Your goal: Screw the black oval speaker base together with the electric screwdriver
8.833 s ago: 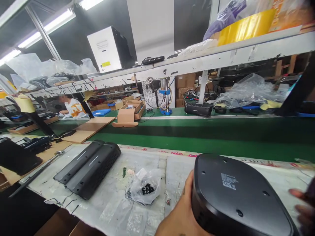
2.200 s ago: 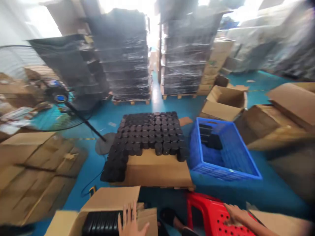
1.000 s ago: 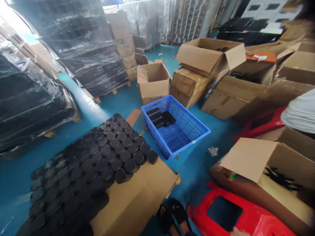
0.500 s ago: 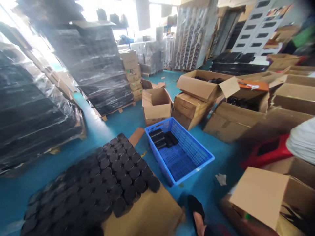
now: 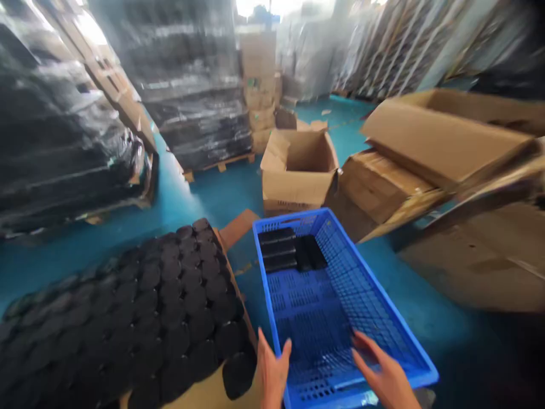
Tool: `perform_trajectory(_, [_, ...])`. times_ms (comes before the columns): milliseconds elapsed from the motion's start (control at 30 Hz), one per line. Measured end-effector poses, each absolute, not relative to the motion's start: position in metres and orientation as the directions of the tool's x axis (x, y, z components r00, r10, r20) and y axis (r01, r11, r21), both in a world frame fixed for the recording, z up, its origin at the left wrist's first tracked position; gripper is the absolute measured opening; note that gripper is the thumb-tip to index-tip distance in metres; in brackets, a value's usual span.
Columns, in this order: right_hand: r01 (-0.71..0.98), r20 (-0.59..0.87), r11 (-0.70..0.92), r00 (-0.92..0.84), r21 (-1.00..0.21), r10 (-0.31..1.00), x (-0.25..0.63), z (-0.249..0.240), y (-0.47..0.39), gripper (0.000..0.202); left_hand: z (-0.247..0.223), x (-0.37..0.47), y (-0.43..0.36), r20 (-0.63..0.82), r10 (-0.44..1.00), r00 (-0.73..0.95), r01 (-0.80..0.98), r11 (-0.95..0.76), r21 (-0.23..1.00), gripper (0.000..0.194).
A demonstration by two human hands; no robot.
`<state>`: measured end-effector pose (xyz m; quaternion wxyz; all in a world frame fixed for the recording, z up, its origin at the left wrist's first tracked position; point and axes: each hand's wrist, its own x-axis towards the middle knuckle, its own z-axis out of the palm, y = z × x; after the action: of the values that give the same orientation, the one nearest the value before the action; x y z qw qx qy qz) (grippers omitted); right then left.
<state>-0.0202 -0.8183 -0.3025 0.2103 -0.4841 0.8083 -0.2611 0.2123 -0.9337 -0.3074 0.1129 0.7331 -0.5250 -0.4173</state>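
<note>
My left hand [image 5: 271, 372] and right hand [image 5: 383, 375], fingers spread and empty, reach the near end of the blue crate [image 5: 395, 335] on the teal floor, black parts [image 5: 289, 253] lying at its far end.

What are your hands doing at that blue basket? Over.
Left hand open at blue basket near rim. Right hand open over its near end. Black parts at far end. Nothing between.

You're looking at a perforated blue plastic crate [image 5: 340, 295], matt black parts [image 5: 170, 307], and brown cardboard boxes [image 5: 298, 176].
</note>
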Motion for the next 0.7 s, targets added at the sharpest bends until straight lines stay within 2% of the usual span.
perform_trajectory(33, [-0.719,-0.103,0.351,-0.365,-0.6,-0.925,-0.035,-0.327,-0.853,0.08,-0.333,0.195,-0.946,-0.484,-0.867,0.12,-0.707,-0.417,0.572,0.049])
perform_trajectory(100, [-0.801,-0.138,0.277,-0.242,-0.53,-0.961,-0.056,-0.372,-0.934,0.057,-0.378,0.173,-0.964,-0.465,-0.869,0.171,-0.771,-0.412,0.485,0.047])
perform_trajectory(167, [-0.873,-0.158,0.182,-0.122,-0.452,-0.98,-0.067,-0.407,-1.023,0.045,-0.41,0.164,-0.97,-0.421,-0.882,0.211,-0.825,-0.392,0.407,0.046])
perform_trajectory(233, [-0.926,-0.167,0.071,-0.009,-0.37,-0.986,-0.071,-0.43,-1.108,0.049,-0.429,0.162,-0.966,-0.346,-0.911,0.225,-0.865,-0.35,0.359,0.046])
perform_trajectory(300, [-0.96,-0.168,-0.005,0.054,-0.279,-0.984,-0.069,-0.446,-1.178,0.065,-0.437,0.163,-0.958,-0.258,-0.94,0.222,-0.897,-0.301,0.325,0.046])
perform_trajectory(367, [-0.982,-0.212,0.009,0.032,-0.191,-0.977,-0.062,-0.459,-1.228,0.075,-0.44,0.163,-0.951,-0.175,-0.962,0.211,-0.923,-0.255,0.287,0.046])
perform_trajectory(467, [-0.995,-0.273,0.058,-0.034,-0.079,-0.961,-0.047,-0.473,-1.259,0.081,-0.442,0.161,-0.947,-0.064,-0.981,0.182,-0.953,-0.192,0.233,0.044])
perform_trajectory(567, [-1.0,-0.249,0.025,-0.02,-0.017,-0.968,-0.039,-0.47,-1.259,0.075,-0.44,0.159,-0.949,0.031,-0.988,0.151,-0.968,-0.141,0.207,0.039])
perform_trajectory(700, [-0.998,-0.27,-0.041,0.055,-0.056,-0.961,-0.049,-0.461,-1.249,0.067,-0.434,0.159,-0.957,0.112,-0.985,0.129,-0.972,-0.103,0.21,0.038])
